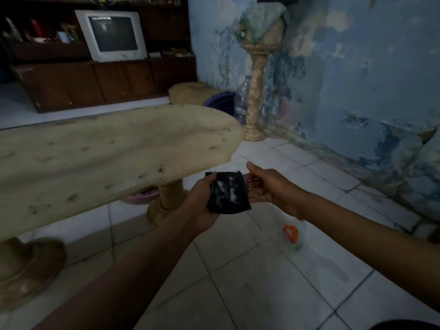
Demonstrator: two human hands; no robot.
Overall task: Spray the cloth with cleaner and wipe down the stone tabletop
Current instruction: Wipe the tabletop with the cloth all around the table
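1. Left hand (202, 203): gripping the folded black cloth (228, 192) at its left edge, just off the stone tabletop (100, 151).
2. Right hand (269, 186): fingers extended behind the cloth's right edge; contact unclear.
3. Spray bottle (292, 234) on the floor tiles (238, 282): blurred, partly hidden by the right forearm.

body: two bare forearms | sleeves: none in view | left hand (202, 206), right hand (271, 186): ungloved

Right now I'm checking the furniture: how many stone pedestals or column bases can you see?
3: one column under the tabletop's near end, one base at lower left, and one freestanding pedestal by the blue wall. More may be hidden beneath the top.
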